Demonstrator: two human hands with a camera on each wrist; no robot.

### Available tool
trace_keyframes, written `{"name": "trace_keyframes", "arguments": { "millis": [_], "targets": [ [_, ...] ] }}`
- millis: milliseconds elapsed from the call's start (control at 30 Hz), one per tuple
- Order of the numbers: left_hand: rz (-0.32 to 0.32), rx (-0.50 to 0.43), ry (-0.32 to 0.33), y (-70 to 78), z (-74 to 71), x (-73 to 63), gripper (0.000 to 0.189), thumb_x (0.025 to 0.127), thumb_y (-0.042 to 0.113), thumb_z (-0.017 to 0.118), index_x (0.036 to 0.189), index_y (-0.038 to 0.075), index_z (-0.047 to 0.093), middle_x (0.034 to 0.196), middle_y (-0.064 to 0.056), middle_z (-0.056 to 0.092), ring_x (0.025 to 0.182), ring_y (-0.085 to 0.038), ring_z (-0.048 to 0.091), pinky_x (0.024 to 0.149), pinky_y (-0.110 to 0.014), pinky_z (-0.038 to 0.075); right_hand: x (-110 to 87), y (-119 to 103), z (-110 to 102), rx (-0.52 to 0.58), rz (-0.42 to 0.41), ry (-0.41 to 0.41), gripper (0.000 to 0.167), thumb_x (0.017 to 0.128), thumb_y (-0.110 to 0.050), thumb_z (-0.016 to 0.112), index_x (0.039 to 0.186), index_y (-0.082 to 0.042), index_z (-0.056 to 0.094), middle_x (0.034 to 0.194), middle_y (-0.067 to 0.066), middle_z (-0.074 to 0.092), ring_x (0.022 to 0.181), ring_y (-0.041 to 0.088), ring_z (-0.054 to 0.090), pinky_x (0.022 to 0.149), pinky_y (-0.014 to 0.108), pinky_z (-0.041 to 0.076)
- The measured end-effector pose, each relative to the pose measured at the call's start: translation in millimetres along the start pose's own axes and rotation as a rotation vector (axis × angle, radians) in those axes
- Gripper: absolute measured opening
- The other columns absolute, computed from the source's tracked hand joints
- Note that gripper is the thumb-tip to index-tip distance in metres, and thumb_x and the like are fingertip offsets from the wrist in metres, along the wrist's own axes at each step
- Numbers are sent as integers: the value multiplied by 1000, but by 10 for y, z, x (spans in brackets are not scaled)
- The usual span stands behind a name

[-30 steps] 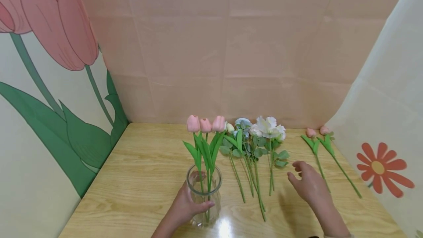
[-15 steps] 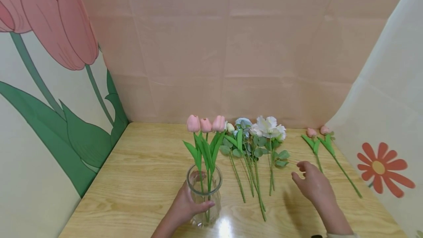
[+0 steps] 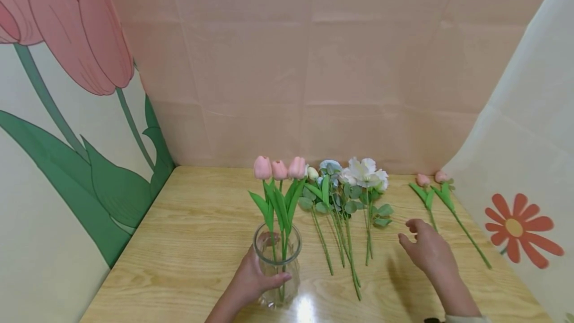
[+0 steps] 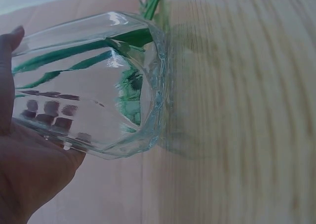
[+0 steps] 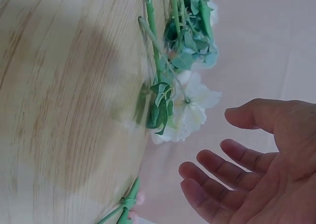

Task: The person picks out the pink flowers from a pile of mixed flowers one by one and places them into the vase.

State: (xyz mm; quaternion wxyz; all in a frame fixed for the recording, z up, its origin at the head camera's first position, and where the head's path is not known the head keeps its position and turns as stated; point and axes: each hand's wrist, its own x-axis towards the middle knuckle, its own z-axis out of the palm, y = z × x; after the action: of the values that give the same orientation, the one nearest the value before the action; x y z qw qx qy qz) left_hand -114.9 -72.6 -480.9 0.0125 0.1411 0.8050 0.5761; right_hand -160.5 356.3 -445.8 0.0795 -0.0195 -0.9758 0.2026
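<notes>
My left hand grips a clear glass vase that stands on the table, thumb across its near side. Three pink tulips with green leaves stand upright in the vase, and their stems show through the ridged glass in the left wrist view. My right hand hovers above the table with fingers loosely bent and nothing in them. In the right wrist view the right hand has its thumb apart from the fingers, near a white flower but not touching it.
Blue and white flowers with long green stems lie in a bunch right of the vase. Two more pink tulips lie at the table's right side, one stem partly behind the right hand. A pink cloth hangs behind the wooden table.
My right hand has drifted slightly to the right, away from the flower bunch. The left hand, vase and tulips have kept their places.
</notes>
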Motion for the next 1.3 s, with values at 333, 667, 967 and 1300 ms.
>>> {"name": "trace_keyframes", "arguments": {
  "millis": [333, 667, 967, 1300],
  "targets": [
    [-8, -4, -1, 4, -6, 3, 89, 73, 36, 91, 147, 26, 42, 147, -11, 52, 136, -44, 45, 107, -74, 33, 53, 87, -29, -16, 44, -52, 51, 98, -29, 60, 131, 9, 50, 128, 35, 57, 108, 53, 59, 84, 62, 50],
    [-23, -13, -4, -12, 0, 7, 89, 72, 34, 91, 146, 28, 43, 145, -11, 53, 134, -44, 47, 106, -74, 35, 154, 256, -16, -17, 54, -74, 55, 98, -32, 60, 131, 11, 50, 129, 36, 56, 111, 54, 56, 84, 63, 50],
    [-28, -8, -8, -18, -1, 6, 87, 72, 36, 92, 144, 32, 44, 145, -12, 52, 134, -44, 47, 104, -76, 35, 275, 379, -22, -24, 60, -82, 56, 99, -32, 60, 131, 13, 49, 130, 38, 54, 112, 55, 53, 84, 64, 48],
    [-28, -15, -18, -6, -10, 19, 87, 73, 33, 91, 145, 30, 43, 147, -13, 51, 136, -46, 44, 105, -76, 34, 366, 462, -33, -32, 108, -133, 60, 99, -34, 59, 132, 14, 47, 129, 40, 52, 110, 56, 53, 82, 63, 49]
  ]
}}
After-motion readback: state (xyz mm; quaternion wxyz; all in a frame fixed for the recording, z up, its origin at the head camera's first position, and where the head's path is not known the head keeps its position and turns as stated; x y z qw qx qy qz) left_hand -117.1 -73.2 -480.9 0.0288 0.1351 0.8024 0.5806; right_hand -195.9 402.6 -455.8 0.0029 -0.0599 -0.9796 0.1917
